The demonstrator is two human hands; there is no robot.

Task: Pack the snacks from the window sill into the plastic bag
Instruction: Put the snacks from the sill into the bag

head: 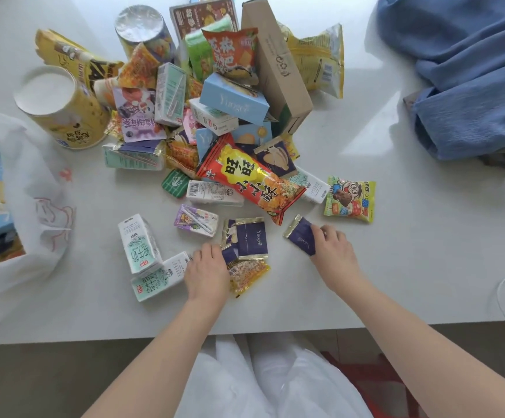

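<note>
Navy sachet (301, 239) gripped by right hand (332, 247); left hand (206, 271) grasps navy packets (249, 241); white plastic bag (38, 206) left on worktop (396, 236)

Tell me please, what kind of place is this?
Probably a home: a wide white sill bears a heap of snacks, with blue cloth bundled at one end and a plastic bag at the other. No window shows.
</note>
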